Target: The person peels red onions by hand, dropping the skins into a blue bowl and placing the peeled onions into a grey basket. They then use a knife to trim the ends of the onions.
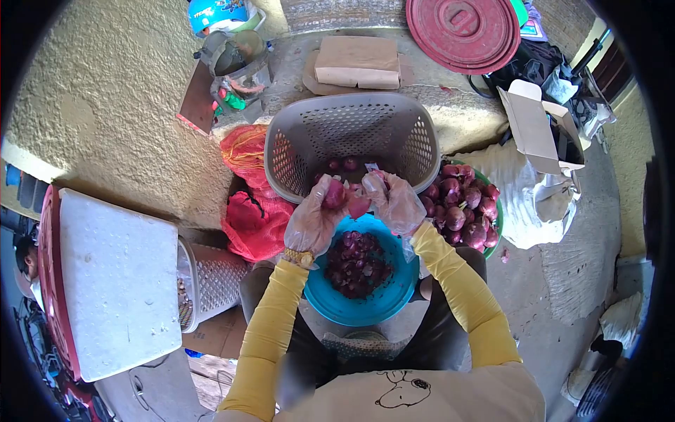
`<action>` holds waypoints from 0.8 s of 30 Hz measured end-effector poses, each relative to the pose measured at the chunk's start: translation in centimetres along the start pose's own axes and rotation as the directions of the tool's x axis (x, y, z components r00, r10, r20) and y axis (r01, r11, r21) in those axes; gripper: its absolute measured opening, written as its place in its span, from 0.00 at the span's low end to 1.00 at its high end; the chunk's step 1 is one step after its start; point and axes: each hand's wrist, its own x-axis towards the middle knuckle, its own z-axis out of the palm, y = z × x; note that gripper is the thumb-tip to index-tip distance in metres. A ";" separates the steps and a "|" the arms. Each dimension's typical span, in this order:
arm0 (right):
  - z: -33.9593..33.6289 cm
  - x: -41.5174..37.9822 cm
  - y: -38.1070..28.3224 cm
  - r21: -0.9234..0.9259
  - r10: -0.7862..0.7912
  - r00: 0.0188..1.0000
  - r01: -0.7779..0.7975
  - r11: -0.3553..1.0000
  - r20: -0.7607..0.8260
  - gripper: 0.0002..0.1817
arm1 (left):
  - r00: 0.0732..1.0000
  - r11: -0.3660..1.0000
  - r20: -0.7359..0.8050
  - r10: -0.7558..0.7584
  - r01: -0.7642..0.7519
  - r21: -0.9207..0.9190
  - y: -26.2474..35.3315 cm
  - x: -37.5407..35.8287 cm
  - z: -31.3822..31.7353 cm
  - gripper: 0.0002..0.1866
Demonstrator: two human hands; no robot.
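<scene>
My left hand [314, 216], in a clear plastic glove, is closed around a red onion [333, 195] above the near rim of a grey-brown perforated basket [351, 116]. Close beside it, my gloved right hand [396, 205] has its fingers bent together; what they pinch is too small to tell. A piece of reddish onion skin [358, 207] hangs between the hands. Below them, dark onion skins [355, 266] lie in a blue basin [362, 314] between my knees. A few onions [349, 164] rest inside the basket.
To the right, a green basin [500, 224] is heaped with red onions [460, 204]. Red mesh sacks [256, 225] lie left of the basket. A white foam board [119, 281] stands far left. A cardboard box [357, 62] and red lid [464, 32] sit behind.
</scene>
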 end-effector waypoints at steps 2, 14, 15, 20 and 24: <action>-0.2 -0.3 -0.4 -0.008 -0.034 0.999 0.034 0.999 0.031 0.23 | 0.999 0.999 0.029 -0.029 0.029 0.021 0.9 -0.4 0.0 0.17; -0.2 -1.3 -2.0 -0.235 -0.105 0.798 0.297 0.926 0.593 0.26 | 0.997 0.992 0.017 0.079 -0.081 0.092 2.5 -1.3 -0.3 0.26; 0.5 -1.1 -1.6 -0.117 -0.298 0.836 0.390 0.913 0.461 0.28 | 0.996 0.982 0.056 0.068 -0.077 0.172 2.6 -1.4 -0.5 0.25; 0.0 -0.5 -2.1 -0.189 -0.215 0.884 0.315 0.930 0.416 0.31 | 0.996 0.990 0.081 0.024 -0.035 0.135 2.0 -0.8 -0.4 0.24; 0.2 -0.4 -1.0 -0.293 -0.188 0.939 0.273 0.916 0.287 0.33 | 0.999 0.998 0.025 0.044 -0.046 0.046 0.8 -0.4 -0.1 0.24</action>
